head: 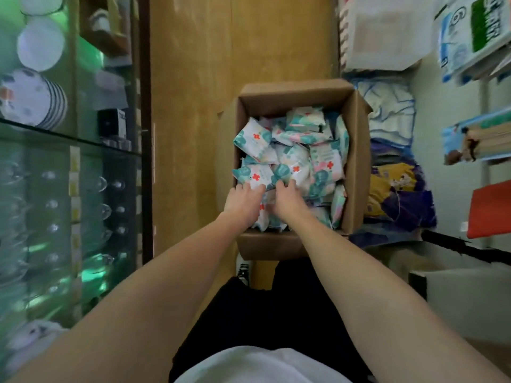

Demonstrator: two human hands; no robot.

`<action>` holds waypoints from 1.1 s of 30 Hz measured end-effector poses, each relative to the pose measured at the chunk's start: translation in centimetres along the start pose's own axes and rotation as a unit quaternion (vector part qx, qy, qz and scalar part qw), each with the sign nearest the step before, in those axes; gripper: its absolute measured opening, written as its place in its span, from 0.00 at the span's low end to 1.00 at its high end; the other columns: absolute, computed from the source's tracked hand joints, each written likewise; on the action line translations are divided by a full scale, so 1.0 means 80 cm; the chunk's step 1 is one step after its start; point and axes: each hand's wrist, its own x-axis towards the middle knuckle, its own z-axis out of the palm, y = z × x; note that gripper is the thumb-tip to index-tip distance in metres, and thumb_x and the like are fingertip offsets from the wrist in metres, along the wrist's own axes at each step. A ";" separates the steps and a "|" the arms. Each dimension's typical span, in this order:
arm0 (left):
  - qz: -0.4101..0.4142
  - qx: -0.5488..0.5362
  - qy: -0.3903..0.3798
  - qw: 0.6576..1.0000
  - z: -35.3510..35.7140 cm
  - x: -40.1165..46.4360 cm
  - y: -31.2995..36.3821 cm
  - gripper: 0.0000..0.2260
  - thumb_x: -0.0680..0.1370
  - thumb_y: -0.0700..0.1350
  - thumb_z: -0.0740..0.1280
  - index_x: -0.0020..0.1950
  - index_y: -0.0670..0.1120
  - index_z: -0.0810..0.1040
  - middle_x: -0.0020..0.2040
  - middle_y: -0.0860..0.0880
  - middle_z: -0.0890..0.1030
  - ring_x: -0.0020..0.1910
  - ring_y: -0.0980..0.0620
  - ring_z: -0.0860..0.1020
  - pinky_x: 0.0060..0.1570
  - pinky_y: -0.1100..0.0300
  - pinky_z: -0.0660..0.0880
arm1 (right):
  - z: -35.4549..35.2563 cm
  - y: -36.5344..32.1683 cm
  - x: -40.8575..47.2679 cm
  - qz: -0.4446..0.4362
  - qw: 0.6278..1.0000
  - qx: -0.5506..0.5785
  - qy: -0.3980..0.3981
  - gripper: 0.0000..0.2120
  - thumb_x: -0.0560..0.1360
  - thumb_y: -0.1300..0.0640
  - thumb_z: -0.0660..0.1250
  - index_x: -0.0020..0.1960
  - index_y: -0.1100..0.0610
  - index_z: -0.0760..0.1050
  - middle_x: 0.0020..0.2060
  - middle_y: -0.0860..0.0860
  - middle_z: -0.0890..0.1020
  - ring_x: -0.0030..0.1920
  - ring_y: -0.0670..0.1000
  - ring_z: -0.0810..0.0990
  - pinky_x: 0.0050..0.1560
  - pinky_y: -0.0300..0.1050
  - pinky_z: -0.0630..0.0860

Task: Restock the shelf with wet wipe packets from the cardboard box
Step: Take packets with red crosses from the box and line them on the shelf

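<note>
An open cardboard box (355, 167) stands on the wooden floor in front of me, filled with several teal, white and pink wet wipe packets (298, 150) bearing red crosses. Both my hands reach into the near left part of the box. My left hand (242, 199) lies on the packets with its fingers curled over one packet's edge. My right hand (286, 197) sits beside it, fingers curled into the packets. What lies under the palms is hidden.
A glass cabinet (69, 167) with bowls, plates and glassware runs along the left. On the right, shelves (470, 78) hold packaged goods, with bagged items (398, 194) piled on the floor beside the box. The wooden floor aisle (193, 106) extends ahead.
</note>
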 end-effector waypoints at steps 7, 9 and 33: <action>-0.057 0.004 0.041 0.998 0.011 -0.005 0.022 0.11 0.78 0.41 0.62 0.59 0.48 0.64 0.56 0.41 0.76 0.54 0.41 0.75 0.52 0.49 0.71 | -0.006 0.002 0.002 0.037 0.999 0.030 -0.003 0.38 0.75 0.57 0.72 0.77 0.54 0.54 0.70 0.62 0.58 0.65 0.64 0.70 0.60 0.56 0.74; -0.060 -0.009 0.039 0.997 0.009 -0.004 0.022 0.12 0.78 0.40 0.62 0.59 0.48 0.64 0.56 0.42 0.76 0.53 0.42 0.75 0.52 0.49 0.71 | -0.007 0.011 0.000 0.029 0.999 0.015 -0.001 0.39 0.74 0.55 0.73 0.76 0.53 0.53 0.69 0.63 0.60 0.67 0.66 0.67 0.62 0.57 0.73; 0.052 -0.087 -0.067 0.993 -0.037 -0.030 0.001 0.21 0.76 0.31 0.57 0.66 0.47 0.65 0.66 0.35 0.70 0.70 0.33 0.60 0.69 0.41 0.64 | -0.038 -0.005 -0.068 0.057 0.993 0.033 0.095 0.38 0.76 0.59 0.68 0.79 0.56 0.50 0.70 0.61 0.68 0.67 0.62 0.72 0.53 0.56 0.76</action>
